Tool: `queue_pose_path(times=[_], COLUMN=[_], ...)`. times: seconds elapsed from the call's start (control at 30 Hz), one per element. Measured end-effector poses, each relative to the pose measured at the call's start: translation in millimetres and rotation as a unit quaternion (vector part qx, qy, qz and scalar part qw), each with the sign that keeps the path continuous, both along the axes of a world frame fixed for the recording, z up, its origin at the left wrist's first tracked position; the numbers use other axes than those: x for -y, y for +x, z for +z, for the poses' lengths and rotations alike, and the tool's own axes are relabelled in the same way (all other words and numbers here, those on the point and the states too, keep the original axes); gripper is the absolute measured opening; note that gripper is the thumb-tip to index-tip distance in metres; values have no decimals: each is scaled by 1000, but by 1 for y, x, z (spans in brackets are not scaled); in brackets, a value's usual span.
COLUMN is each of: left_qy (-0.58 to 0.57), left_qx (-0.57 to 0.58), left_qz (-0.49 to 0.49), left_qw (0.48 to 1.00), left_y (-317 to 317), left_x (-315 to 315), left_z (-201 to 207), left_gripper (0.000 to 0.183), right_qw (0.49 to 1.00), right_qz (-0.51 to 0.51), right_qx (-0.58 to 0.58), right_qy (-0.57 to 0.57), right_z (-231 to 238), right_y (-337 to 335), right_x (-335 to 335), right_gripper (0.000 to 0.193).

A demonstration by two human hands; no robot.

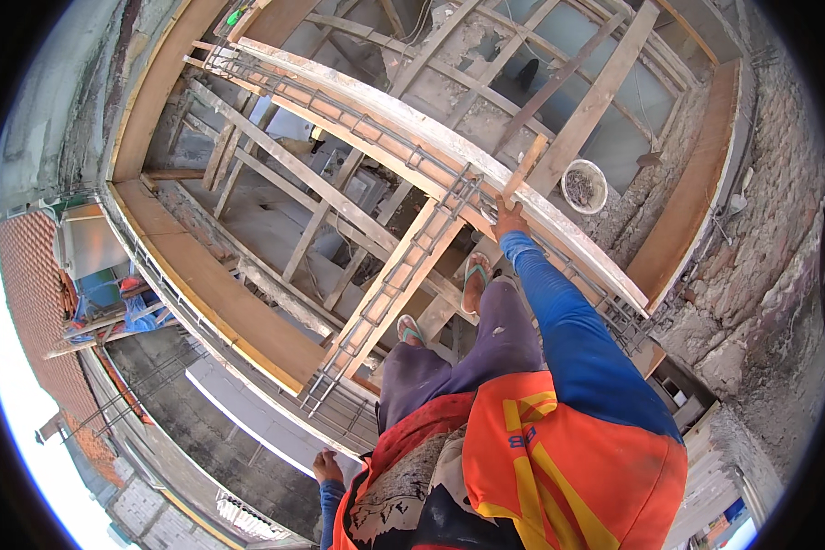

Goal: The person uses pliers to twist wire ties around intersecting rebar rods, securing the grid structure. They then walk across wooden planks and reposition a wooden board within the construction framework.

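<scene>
White-crusted timber makes up the long side board (403,112) of the beam formwork, where the person's right hand (511,220) meets the lower end of a short wooden batten (525,167); whether it grips the batten or only steadies on the board, one cannot tell. The left hand (327,466) hangs apart, fingers loosely curled, nothing evident in it. A slip looks the chief danger: flip-flops (475,271) give little hold, and gaps open between the crossed timbers (289,171). A loose batten could drop through. The steel rebar cage (403,268) might snag a foot. Beyond the board, a white bucket (585,169) and a slanting plank (596,96) crowd the reach.
</scene>
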State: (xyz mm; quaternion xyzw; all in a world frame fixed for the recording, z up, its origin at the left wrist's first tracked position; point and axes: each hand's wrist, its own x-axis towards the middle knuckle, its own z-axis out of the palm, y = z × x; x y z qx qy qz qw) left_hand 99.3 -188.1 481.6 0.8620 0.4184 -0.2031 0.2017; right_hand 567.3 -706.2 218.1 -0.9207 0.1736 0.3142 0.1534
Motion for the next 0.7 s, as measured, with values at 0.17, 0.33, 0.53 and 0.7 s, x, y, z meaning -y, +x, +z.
queue_pose_path(times=[0.17,0.33,0.53,0.7], left_qy=[39,18,49,31], left_qx=[-30,-95,-90,-46], left_qz=[1,12,16,-57], left_qw=[999,995,995,997], left_y=[-11,26,84,126], left_x=[56,89,93,87], left_z=[27,34,40,32], left_gripper=[47,44,46,48], right_qw=[998,997,992,983], right_qz=[63,66,69,-31], right_qx=[-8,43,74,105], right_qy=[-7,-9,80,149], right_z=[-37,-52,-5,49], right_y=[10,7,11,7], right_x=[11,18,38,76], right_gripper=[62,60,68,70])
